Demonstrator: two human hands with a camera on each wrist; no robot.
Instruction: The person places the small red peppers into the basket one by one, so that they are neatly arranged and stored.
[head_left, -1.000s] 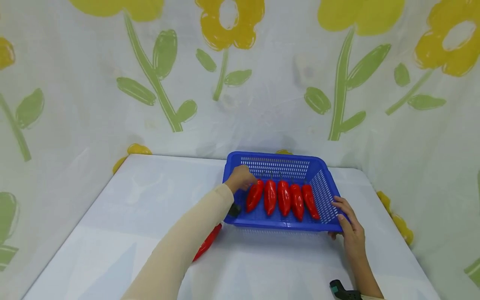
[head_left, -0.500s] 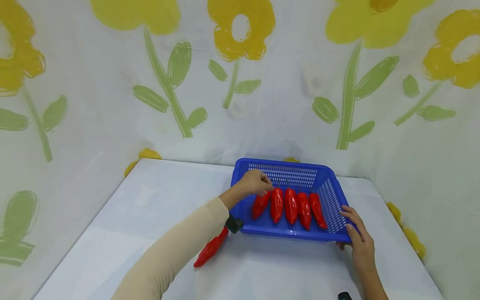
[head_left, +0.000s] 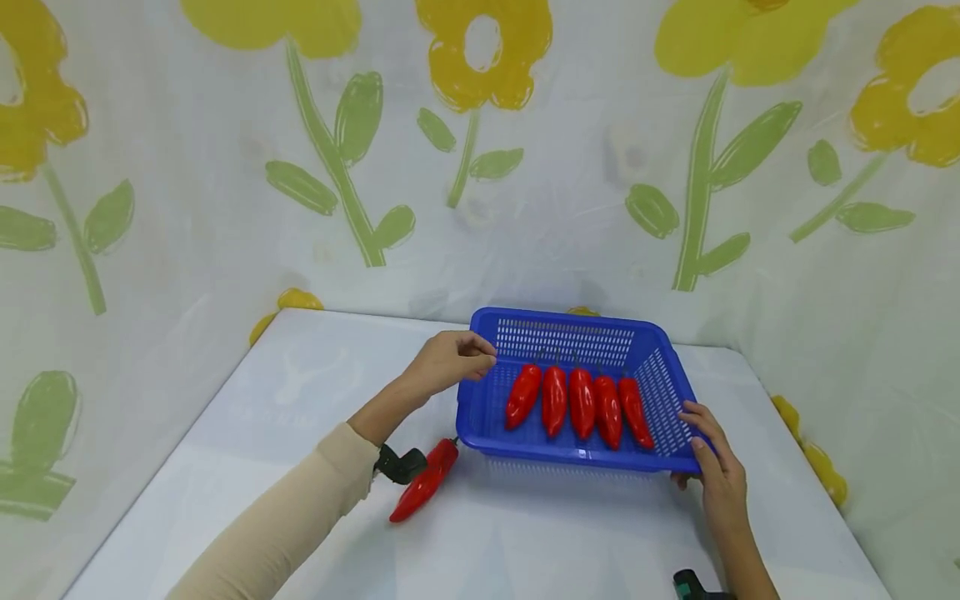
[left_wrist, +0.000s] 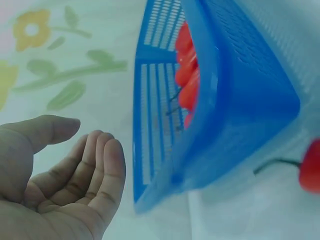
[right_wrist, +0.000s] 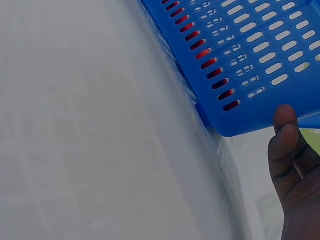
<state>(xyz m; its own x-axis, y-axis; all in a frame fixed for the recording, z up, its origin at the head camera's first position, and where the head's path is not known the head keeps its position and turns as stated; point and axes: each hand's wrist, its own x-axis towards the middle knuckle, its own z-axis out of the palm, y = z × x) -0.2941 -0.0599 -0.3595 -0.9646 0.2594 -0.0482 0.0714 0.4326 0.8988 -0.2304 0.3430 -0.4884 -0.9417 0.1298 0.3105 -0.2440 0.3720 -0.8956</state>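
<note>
Several red chili peppers [head_left: 554, 402] lie side by side in a blue plastic basket [head_left: 525, 450], stems toward its back wall. My left hand [head_left: 452, 360] is over the basket's left rim with nothing in it. In the left wrist view its loosely bent fingers [left_wrist: 111, 165] and thumb stand apart, beside the basket wall. My right hand [head_left: 716, 471] holds the basket's front right corner, thumb on the rim and fingers around the outside. Another red chili pepper [head_left: 425, 482] lies on the table left of the basket, partly behind the device on my left wrist.
A white table [head_left: 540, 542] bears the basket near its back edge. Behind and beside it hangs a white cloth [head_left: 540, 242] printed with yellow flowers. A dark wrist device [head_left: 401, 464] sits at my left cuff.
My left hand has drawn back leftward from the leftmost pepper in the basket to the left rim. The right hand stays on the corner. The head view has shifted slightly.
</note>
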